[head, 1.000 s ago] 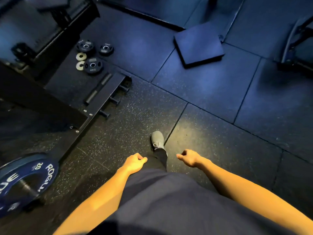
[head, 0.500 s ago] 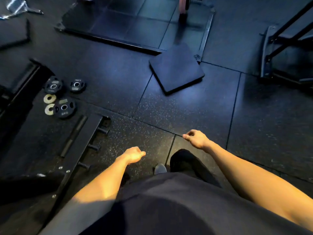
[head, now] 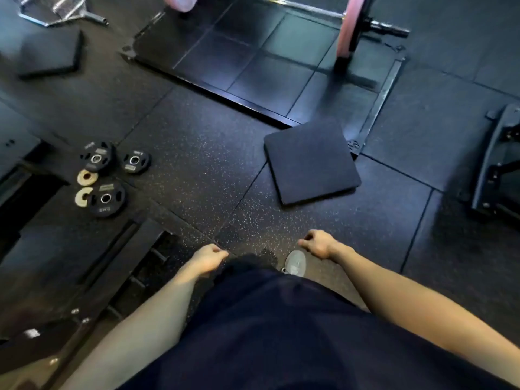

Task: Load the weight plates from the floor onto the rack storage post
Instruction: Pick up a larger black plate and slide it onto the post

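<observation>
Dark speckled rubber gym floor, seen from above, with small weight plates lying loose on it.

Taking the square black pad in the middle of the floor as landmark: well to its left, five plates are sitting flat in a cluster, namely a black plate, a smaller black plate just beside it, a pale ring plate below them, and a larger black plate overlapping a second pale ring plate. Behind the pad, a barbell with a pink plate is resting on a framed platform. Nearer than the pad, the left hand and right hand are hanging apart, fingers loosely curled, holding nothing, with a grey shoe showing between them.
</observation>
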A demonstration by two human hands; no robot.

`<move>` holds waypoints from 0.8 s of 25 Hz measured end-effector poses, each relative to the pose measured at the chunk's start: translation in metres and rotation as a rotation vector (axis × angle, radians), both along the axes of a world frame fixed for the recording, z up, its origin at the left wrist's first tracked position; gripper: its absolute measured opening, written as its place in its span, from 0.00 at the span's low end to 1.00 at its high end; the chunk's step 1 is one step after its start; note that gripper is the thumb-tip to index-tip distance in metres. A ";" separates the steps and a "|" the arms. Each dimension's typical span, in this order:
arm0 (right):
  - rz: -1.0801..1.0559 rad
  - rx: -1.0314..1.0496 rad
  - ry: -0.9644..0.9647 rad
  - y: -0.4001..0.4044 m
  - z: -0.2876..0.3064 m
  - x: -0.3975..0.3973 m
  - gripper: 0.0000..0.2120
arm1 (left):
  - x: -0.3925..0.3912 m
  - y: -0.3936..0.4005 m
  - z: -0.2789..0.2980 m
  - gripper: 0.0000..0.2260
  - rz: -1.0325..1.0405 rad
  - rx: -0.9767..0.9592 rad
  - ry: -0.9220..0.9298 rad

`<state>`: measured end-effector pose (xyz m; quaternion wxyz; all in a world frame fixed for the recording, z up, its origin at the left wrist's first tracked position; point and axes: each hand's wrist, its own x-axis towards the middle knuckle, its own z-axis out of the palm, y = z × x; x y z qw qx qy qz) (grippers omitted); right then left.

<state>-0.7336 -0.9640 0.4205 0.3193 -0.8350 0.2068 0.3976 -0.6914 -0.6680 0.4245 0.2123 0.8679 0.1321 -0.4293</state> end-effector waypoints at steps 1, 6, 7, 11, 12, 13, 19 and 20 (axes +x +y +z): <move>0.033 -0.009 -0.029 -0.010 0.006 0.032 0.17 | 0.017 -0.007 0.003 0.13 0.053 0.004 -0.042; 0.216 0.028 -0.071 -0.016 0.012 0.174 0.16 | 0.090 -0.023 -0.006 0.13 0.335 -0.030 0.017; 0.270 0.026 -0.059 -0.012 0.009 0.199 0.17 | 0.104 -0.023 -0.012 0.13 0.369 -0.043 0.065; 0.513 -0.006 0.023 0.003 -0.007 0.301 0.17 | 0.180 -0.019 -0.031 0.11 0.463 -0.099 0.171; 0.564 -0.019 0.045 0.007 -0.009 0.333 0.17 | 0.208 -0.013 -0.035 0.12 0.468 -0.098 0.175; 0.597 -0.031 0.059 0.011 -0.009 0.366 0.17 | 0.238 -0.006 -0.035 0.12 0.468 -0.095 0.174; 0.576 0.000 -0.111 0.068 0.009 0.555 0.10 | 0.411 0.048 0.001 0.11 0.591 -0.121 0.039; 0.576 0.025 -0.111 0.083 0.011 0.581 0.10 | 0.434 0.057 0.004 0.11 0.624 -0.134 0.021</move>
